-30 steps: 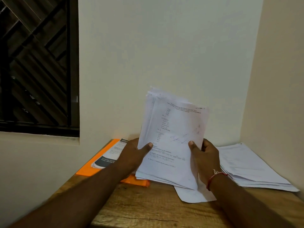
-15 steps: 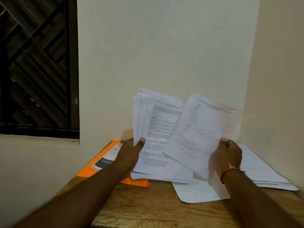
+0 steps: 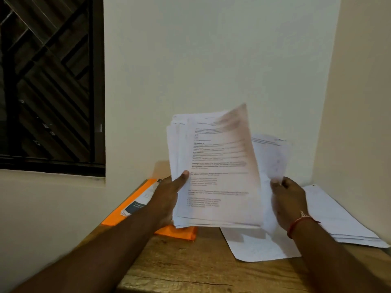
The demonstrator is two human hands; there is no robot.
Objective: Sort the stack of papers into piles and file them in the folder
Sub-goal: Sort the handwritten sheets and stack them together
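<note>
Sorting is the step in hand, by my reading: the left grip point(image 3: 167, 199) clasps the stack of papers point(image 3: 218, 170) upright, thumb pressed on the front page. The right grip point(image 3: 289, 199) pinches one loose sheet point(image 3: 273, 157) near its lower edge, just right of the stack and blurred. The next move likely calls for laying that sheet on the pile point(image 3: 330, 218), which lies on the tabletop point(image 3: 190, 267) right of the right grip. It could instead go on the single sheet point(image 3: 260, 248) lying flat below both grips. Which one suits I cannot tell, as the print is unreadable. The orange folder point(image 3: 177, 232) lies flat beneath and behind the left grip, so filing looks some way off.
</note>
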